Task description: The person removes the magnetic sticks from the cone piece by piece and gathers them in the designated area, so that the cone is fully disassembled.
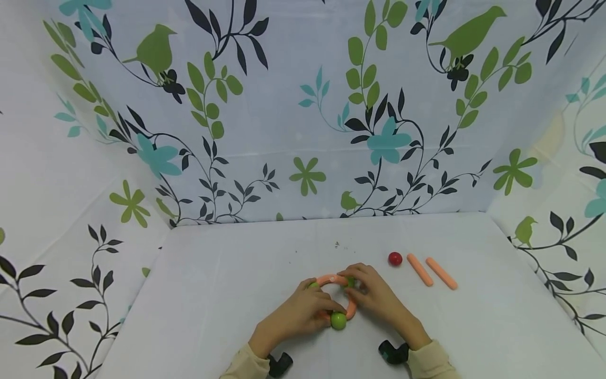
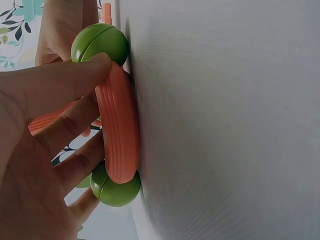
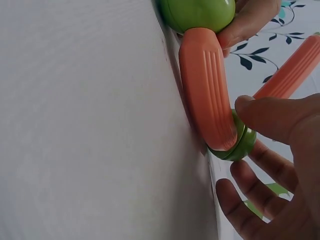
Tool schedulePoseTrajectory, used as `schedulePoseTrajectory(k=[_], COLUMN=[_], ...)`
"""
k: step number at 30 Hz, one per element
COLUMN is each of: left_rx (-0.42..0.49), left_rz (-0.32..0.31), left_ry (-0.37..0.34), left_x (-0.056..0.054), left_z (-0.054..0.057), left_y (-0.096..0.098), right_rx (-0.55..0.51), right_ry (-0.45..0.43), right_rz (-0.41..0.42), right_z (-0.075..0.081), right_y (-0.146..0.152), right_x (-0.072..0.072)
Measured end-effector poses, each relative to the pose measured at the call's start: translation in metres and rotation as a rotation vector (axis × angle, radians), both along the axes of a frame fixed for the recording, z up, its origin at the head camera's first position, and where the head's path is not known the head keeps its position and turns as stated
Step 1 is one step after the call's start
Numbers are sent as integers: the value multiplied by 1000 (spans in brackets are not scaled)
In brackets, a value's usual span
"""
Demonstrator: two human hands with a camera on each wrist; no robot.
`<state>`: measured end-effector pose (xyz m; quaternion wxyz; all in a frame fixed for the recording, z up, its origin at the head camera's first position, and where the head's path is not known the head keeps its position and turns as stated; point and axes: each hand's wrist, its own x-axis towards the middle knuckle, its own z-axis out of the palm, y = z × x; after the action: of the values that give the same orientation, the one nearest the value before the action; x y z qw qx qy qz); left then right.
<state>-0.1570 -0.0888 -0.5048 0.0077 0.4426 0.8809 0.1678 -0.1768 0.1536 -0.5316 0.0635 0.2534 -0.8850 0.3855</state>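
Observation:
A ring of curved orange rods joined by green balls lies on the white table between both hands. My left hand (image 1: 307, 308) grips the ring's left curved rod (image 2: 120, 127); its thumb lies where that rod meets the near green ball (image 1: 338, 320). The far-left green ball (image 2: 116, 187) sits at the rod's other end. On the opposite side, my right hand (image 1: 374, 292) pinches the far-right green ball (image 3: 245, 142) between thumb and fingers. From there the right curved rod (image 3: 206, 87) runs to the near ball. Another curved rod (image 1: 331, 279) spans the far side.
Beyond the right hand lie a red ball (image 1: 395, 258) and two straight orange rods, a left one (image 1: 420, 269) and a right one (image 1: 442, 272). Black wrist cameras sit under the left wrist (image 1: 280, 364) and the right wrist (image 1: 394, 352). A patterned curtain (image 1: 284, 116) hangs behind the table.

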Motion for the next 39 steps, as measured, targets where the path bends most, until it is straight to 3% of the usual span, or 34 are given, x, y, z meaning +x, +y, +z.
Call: schedulePoseTrajectory(k=[10, 18, 23, 29, 34, 39], left_rx=[10, 19, 12, -1, 16, 14], left_rz=[-27, -28, -24, -22, -27, -26], left_ry=[-20, 3, -22, -58, -40, -40], left_x=[-1, 0, 0, 1, 1, 0], left_z=[-2, -2, -2, 0, 1, 1], left_y=[-3, -4, -4, -5, -5, -4], right_rx=[41, 5, -39, -48, -49, -88], right_ry=[59, 35, 27, -43, -112, -124], right_rz=[-29, -43, -49, -76, -129, -129], right_z=[-5, -4, -3, -4, -2, -1], right_y=[-3, -3, -2, -1, 0, 2], right_x=[1, 2, 3, 5, 6, 7])
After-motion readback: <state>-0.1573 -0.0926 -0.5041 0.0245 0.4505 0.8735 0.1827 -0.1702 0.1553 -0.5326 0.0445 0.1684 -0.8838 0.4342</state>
